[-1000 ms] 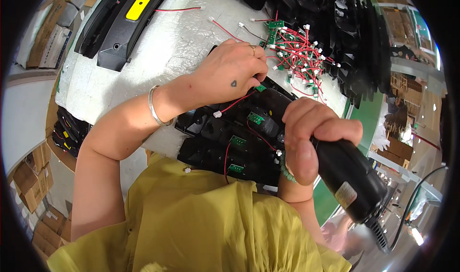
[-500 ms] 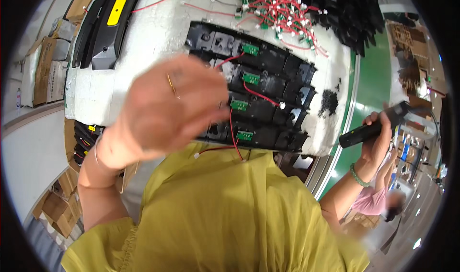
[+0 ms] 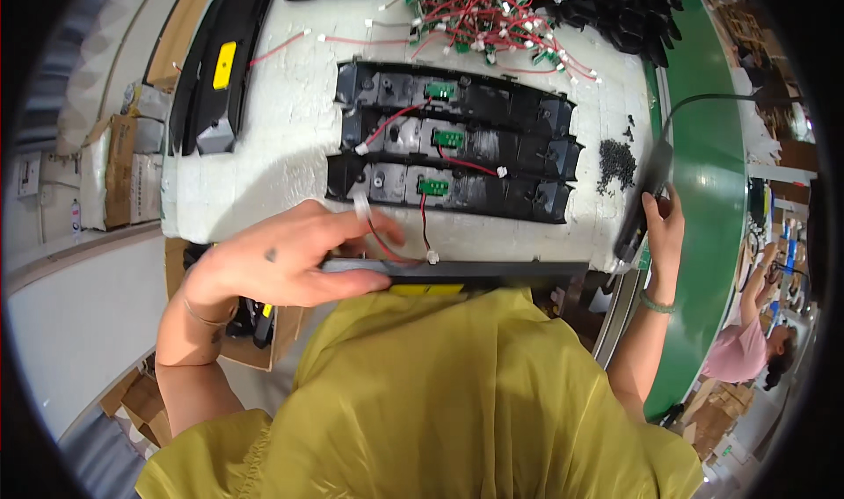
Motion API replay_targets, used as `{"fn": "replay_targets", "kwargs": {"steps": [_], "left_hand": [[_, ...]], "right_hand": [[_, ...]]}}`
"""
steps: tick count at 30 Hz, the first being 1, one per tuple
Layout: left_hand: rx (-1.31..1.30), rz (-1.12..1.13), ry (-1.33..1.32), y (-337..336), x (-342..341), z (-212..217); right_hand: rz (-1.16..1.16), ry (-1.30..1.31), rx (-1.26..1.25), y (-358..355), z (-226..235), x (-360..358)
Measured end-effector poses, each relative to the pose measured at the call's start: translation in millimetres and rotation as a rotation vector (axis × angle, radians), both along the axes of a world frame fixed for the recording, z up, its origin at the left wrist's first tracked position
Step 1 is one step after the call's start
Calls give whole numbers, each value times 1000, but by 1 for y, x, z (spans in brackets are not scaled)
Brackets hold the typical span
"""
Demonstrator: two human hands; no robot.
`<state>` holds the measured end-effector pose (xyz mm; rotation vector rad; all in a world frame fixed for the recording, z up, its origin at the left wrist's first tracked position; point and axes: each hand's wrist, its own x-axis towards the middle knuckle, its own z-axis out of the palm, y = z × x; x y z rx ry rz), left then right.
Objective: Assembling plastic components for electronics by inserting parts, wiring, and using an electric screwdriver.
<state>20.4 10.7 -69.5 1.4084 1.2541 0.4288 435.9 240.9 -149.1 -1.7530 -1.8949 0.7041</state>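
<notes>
Left hand (image 3: 281,266): fingers closed around a long black housing (image 3: 457,275) at the near bench (image 3: 272,138) edge.
Right hand (image 3: 661,226): wrapped around a black power screwdriver (image 3: 644,196), far right.
Bench: three black housings (image 3: 453,138) in a row, red wire bundle (image 3: 492,15) beyond.

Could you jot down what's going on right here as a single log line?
left hand: grips long black plastic panel with red wire | right hand: holds black corded power screwdriver at white table edge

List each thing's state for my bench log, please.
left hand: gripping a long black housing by its end.
right hand: holding a black power screwdriver, off the parts.
three black housings: lying open side by side, green boards exposed.
red wire pile: loose, tangled.
</notes>
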Motion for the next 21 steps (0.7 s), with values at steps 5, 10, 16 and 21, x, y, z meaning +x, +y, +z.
{"fn": "replay_targets", "kwargs": {"steps": [5, 10, 16, 21], "left_hand": [[-118, -14, -333, 15, -43, 18], [-22, 196, -322, 65, -71, 20], [34, 147, -160, 133, -71, -36], [731, 135, 764, 121, -42, -27]], "right_hand": [[102, -36, 411, -25, 40, -45], [620, 179, 739, -62, 121, -129], [1020, -100, 544, -6, 52, -201], [1054, -72, 366, 10, 24, -209]]}}
